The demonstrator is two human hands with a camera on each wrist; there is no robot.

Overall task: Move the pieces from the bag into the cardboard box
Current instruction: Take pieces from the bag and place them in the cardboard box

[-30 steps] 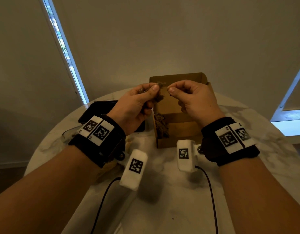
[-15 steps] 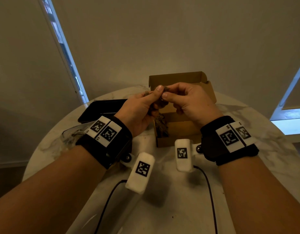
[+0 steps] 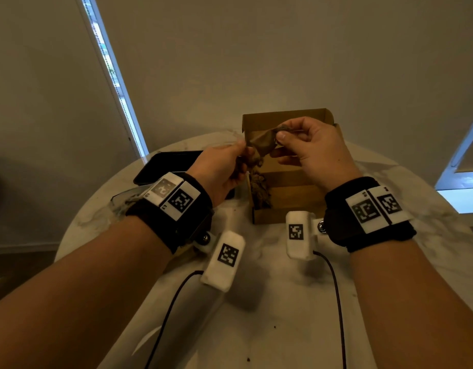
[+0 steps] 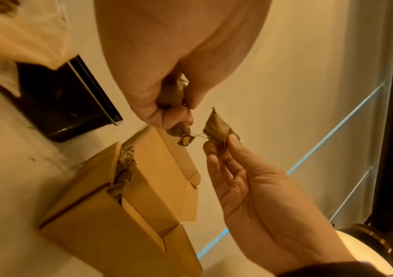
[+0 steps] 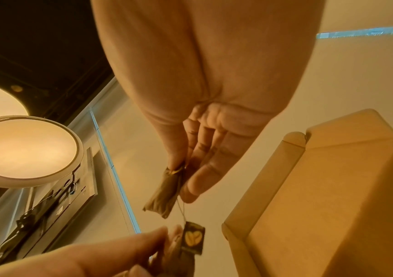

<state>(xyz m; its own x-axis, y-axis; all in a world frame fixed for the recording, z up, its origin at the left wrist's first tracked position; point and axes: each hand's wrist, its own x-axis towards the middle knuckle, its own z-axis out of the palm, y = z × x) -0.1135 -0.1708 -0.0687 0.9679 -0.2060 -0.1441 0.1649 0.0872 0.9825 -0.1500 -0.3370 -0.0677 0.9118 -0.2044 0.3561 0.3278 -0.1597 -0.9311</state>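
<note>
hands [image 3: 222,169] now apart, tea bag [image 3: 262,143] stretched between

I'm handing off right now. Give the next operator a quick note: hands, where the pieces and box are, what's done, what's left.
Left hand: grips a bunch of brown sachets.
Right hand: pinches one sachet, pulled off the bunch; its string and tag run back to the left hand.
Both are held above the open cardboard box on the table.
Done: some pieces already lie in the box.
Left: free the string, drop this sachet in, then the rest.
</note>
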